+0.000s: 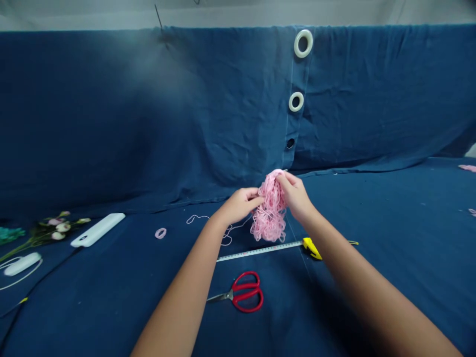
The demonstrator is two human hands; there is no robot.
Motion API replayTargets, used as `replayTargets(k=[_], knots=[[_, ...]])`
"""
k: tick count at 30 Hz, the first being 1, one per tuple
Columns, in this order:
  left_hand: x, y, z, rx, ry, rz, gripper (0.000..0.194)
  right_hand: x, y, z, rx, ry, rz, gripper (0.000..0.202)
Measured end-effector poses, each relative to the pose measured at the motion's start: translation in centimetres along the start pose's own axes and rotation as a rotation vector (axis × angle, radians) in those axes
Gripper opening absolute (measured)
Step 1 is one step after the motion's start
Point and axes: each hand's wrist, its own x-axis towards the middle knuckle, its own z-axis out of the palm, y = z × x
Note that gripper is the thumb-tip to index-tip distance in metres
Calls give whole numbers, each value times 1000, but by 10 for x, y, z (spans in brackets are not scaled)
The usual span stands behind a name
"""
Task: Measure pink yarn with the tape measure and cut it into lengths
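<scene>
A looped bundle of pink yarn (270, 213) hangs between my two hands, its lower loops just above the blue cloth. My right hand (293, 192) pinches the bundle near its top. On the left side, my left hand (242, 204) has thumb and fingers closed on the yarn's edge. A loose pink strand (226, 233) trails across the cloth behind my left wrist. Below the bundle lies a yellow tape measure (312, 248) with its white blade (260, 251) pulled out to the left. Red-handled scissors (247, 292) rest nearer to me, their blades partly hidden by my left forearm.
At the left are a small pink ring of yarn (160, 233), a white oblong device (98, 230), artificial flowers (59, 228), a white object with a cord (23, 264) and a black cable (40, 280). A blue curtain (223, 109) with white rings rises behind.
</scene>
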Motion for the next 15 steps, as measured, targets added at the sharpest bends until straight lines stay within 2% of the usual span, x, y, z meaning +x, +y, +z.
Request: replayTargets(k=[2, 4, 6, 8, 10, 12, 15], knots=[[4, 10, -7, -67, 139, 47, 28, 11, -12, -3, -96, -27, -94, 26], [4, 19, -11, -89, 269, 90, 30, 12, -20, -3, -156, -119, -139, 31], [1, 26, -13, -24, 355, 132, 34, 8, -22, -1, -209, -214, -143, 46], [-5, 31, -14, 128, 422, 178, 37, 3, -20, 0, -260, -268, -129, 39], [-12, 33, -18, 286, 504, 216, 38, 2, -16, -2, -251, -270, -108, 23], [-18, 32, -26, 369, 582, 233, 37, 5, -11, -7, -184, -236, -80, 16], [-21, 28, -38, 272, 615, 211, 32, 10, -6, -14, -119, -163, -19, 15]])
